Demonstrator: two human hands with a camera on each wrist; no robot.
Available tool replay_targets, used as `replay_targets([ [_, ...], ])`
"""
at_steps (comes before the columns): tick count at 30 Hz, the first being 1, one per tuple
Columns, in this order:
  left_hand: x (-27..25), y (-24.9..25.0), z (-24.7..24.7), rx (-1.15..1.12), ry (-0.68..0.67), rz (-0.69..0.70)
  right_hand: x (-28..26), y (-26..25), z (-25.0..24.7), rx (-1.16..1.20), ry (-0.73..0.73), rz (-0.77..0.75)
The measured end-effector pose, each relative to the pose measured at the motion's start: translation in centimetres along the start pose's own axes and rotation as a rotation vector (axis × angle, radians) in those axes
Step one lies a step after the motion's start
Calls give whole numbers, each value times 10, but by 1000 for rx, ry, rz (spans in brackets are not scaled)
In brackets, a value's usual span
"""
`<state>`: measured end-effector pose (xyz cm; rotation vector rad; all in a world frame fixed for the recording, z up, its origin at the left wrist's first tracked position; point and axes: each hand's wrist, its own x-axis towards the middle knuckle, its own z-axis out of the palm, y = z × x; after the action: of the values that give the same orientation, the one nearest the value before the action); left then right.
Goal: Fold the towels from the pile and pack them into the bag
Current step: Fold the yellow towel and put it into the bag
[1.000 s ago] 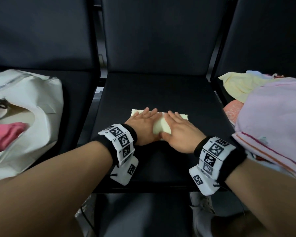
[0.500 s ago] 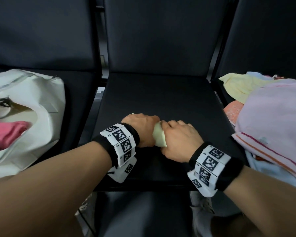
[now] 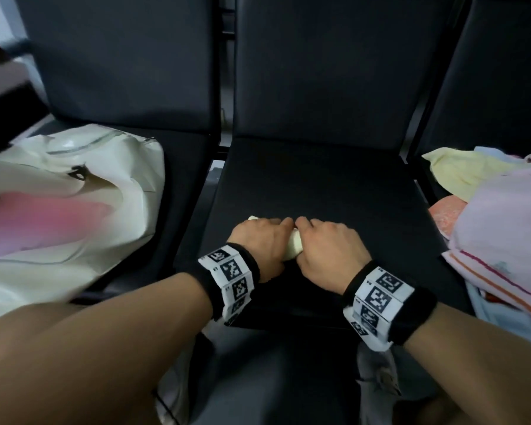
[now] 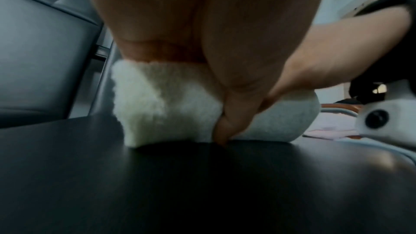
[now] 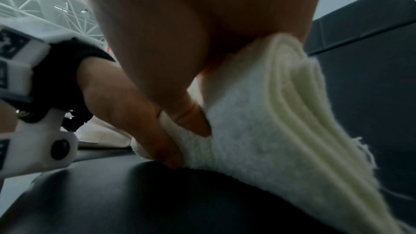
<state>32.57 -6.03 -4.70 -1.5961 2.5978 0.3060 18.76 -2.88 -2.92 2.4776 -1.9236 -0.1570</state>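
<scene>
A small folded pale-yellow towel [image 3: 295, 247] sits on the middle black chair seat [image 3: 319, 185], mostly covered by both hands. My left hand [image 3: 262, 240] grips its left half, fingers curled over the top and thumb tucked under the near edge. My right hand [image 3: 327, 245] grips its right half the same way. The left wrist view shows the towel [image 4: 171, 108] touching the seat, with my left thumb under it. In the right wrist view the towel's stacked layers [image 5: 270, 113] tilt up. An open white bag [image 3: 74, 204] lies on the left chair, something pink [image 3: 37, 222] inside it.
A pile of towels [image 3: 503, 228] in pink, yellow and orange covers the right chair. Black chair backs [image 3: 319, 65] stand behind all three seats. A gap separates the middle seat from the bag's chair. A shoe [image 3: 377, 375] shows on the floor below.
A second ago both hands lay flat on the folded towel. Since then the fingers have curled round it and gripped it. The head view has swung left, bringing more of the bag into view.
</scene>
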Motion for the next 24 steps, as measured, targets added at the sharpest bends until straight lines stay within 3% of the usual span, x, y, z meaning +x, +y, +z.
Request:
replay_targets([
  [5, -22, -11, -7, -104, 76, -36, -7, -17, -5, -14, -1, -40],
  [13, -58, -43, -27, -55, 163, -77, -9, -56, -10, 9, 79, -64],
  [17, -80, -72, -39, -25, 360, -110, 3, -84, -31, 65, 137, -106],
  [24, -116, -156, -60, -164, 723, -411, 55, -164, -78, 71, 261, -257],
])
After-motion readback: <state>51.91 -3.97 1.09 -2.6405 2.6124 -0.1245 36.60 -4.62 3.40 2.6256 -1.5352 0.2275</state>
